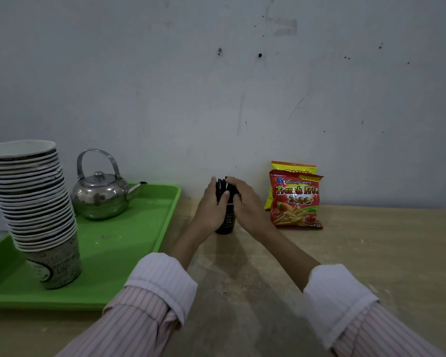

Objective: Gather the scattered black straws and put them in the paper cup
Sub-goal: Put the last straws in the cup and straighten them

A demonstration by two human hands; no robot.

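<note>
A black paper cup (226,222) with pale lettering stands upright on the wooden table near the wall. A bundle of black straws (221,188) sticks up out of its top. My left hand (211,207) wraps the cup's left side and the straws, thumb across the front. From the right, my right hand (245,202) closes around the straws and the cup's rim. Both hands hide most of the cup's upper half. I see no loose straws on the table.
A green tray (129,243) at the left holds a steel kettle (102,195) and a tall leaning stack of paper cups (36,210). Two snack bags (295,199) lean on the wall right of my hands. The wooden table (371,253) stretches to the right.
</note>
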